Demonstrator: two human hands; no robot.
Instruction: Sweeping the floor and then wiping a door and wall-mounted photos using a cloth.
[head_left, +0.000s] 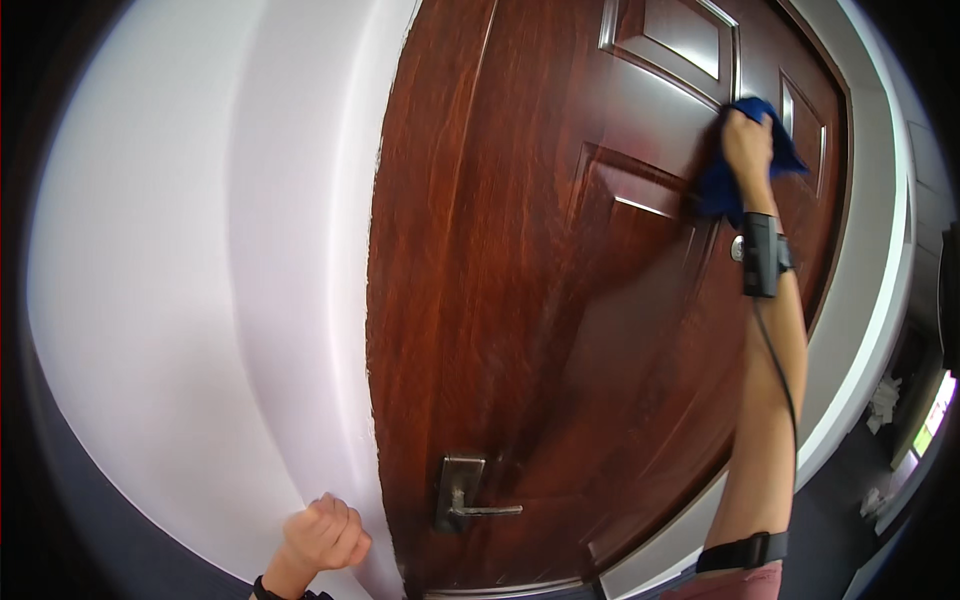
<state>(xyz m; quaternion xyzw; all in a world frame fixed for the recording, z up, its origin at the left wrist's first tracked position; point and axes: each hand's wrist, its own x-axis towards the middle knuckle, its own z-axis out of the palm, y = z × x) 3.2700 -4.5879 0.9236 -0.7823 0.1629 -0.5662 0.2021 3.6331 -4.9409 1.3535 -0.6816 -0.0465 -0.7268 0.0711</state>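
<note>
A dark blue cloth (787, 154) is bunched under my right hand (748, 146), which presses it to the upper right of a reddish-brown panelled door (510, 262). One corner of the cloth sticks out to the right, and another part hangs below the hand. Low on the left, my left hand (328, 531) is curled into a fist with nothing visible in it, in front of the white wall beside the door frame. To its right is the metal lever handle (487, 511) on its plate, apart from the hand.
A round peephole or lock fitting (738, 248) sits on the door near my right wrist, partly covered by a strapped-on device (760, 255) with a cable. White wall (172, 225) borders the door on the left. Dark floor (825, 532) and pale crumpled items (885, 401) lie at right.
</note>
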